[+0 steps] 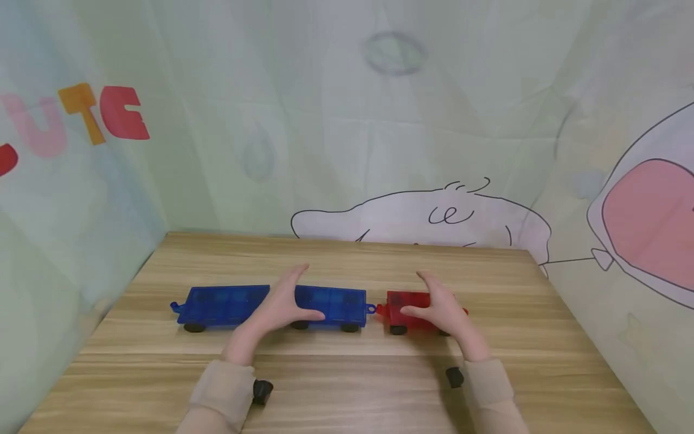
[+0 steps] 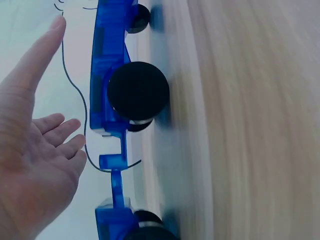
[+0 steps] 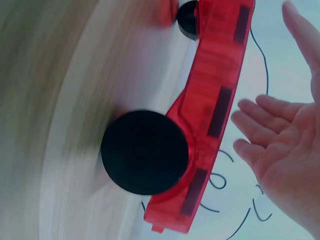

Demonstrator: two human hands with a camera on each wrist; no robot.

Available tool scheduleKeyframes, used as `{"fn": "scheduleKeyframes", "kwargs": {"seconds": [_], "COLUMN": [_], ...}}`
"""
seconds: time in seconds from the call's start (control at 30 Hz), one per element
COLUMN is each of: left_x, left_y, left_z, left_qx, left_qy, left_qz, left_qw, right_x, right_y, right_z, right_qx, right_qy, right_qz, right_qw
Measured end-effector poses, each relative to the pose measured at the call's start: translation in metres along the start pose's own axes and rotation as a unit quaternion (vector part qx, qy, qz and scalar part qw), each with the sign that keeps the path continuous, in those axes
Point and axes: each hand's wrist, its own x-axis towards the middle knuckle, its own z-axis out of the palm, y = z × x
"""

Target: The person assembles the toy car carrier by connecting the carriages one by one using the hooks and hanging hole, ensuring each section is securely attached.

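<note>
Two translucent blue toy train cars with black wheels stand in a row on the table: a left blue car [image 1: 217, 304] and a right blue car [image 1: 344, 301]. In the left wrist view a blue coupling [image 2: 114, 161] joins them. A red toy train car [image 3: 212, 70] stands to their right. Its red hook [image 1: 381, 310] meets the blue ring [image 1: 372, 308]; whether they are linked I cannot tell. My left hand [image 1: 278, 304] hovers over the junction of the blue cars, thumb and fingers spread. My right hand [image 1: 441, 308] is likewise spread over the red car, holding nothing.
The cars stand on a wood-grain table [image 1: 347, 386]. A pale printed curtain [image 1: 244, 90] surrounds its back and sides, with a cartoon drawing behind the far edge. Each wrist carries a small black camera, such as the left one [image 1: 262, 392].
</note>
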Motion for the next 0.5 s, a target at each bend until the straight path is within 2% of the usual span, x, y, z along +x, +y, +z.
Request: {"fn": "scheduleKeyframes", "kwargs": {"seconds": [0.27,0.5], "left_x": [0.010,0.019], "left_y": [0.010,0.017], "left_z": [0.004,0.012], "left_qx": [0.002,0.014], "left_qy": [-0.030,-0.059], "left_qz": [-0.011,0.009], "left_qw": [0.9995,0.9981], "right_x": [0.003,0.002], "right_y": [0.017,0.025], "right_z": [-0.009,-0.013], "right_qx": [0.038,0.045], "right_qy": [-0.025,-0.044], "right_qz": [-0.024,-0.055], "right_qw": [0.9987,0.9965]}}
